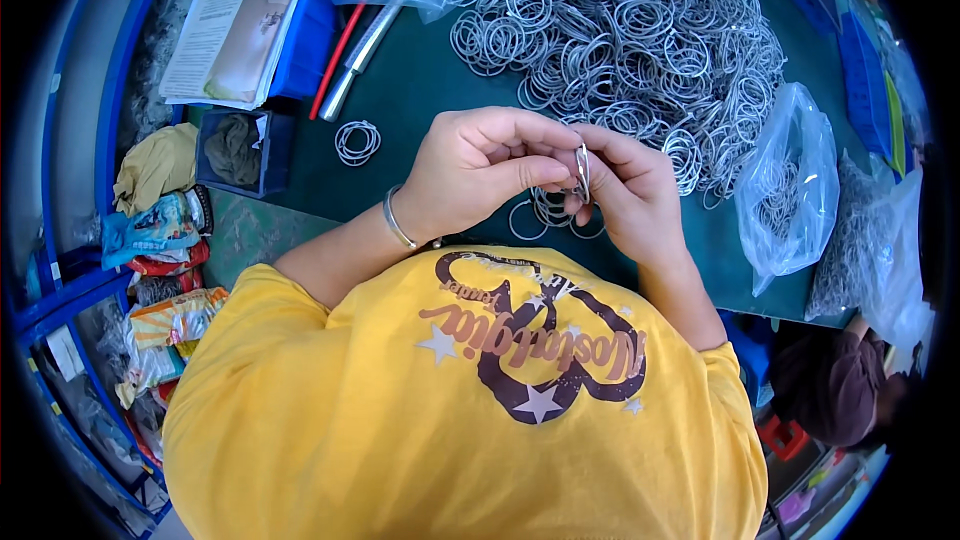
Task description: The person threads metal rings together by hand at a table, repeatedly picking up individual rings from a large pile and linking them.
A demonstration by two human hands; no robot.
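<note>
Between my two hands, in front of my chest, are thin silver metal rings seen nearly edge-on. My left hand pinches them from the left with thumb and forefinger. From the other side my right hand grips the same rings with its fingertips. How many rings are held is hard to make out. Just below my fingers a few loose rings lie on the dark green table. A large heap of similar wire rings spreads beyond my hands.
A small bundle of rings lies at left, near a red stick and a silver rod. Farther left stand a blue bin with papers and a dark box. Clear plastic bags holding rings sit right, near another person.
</note>
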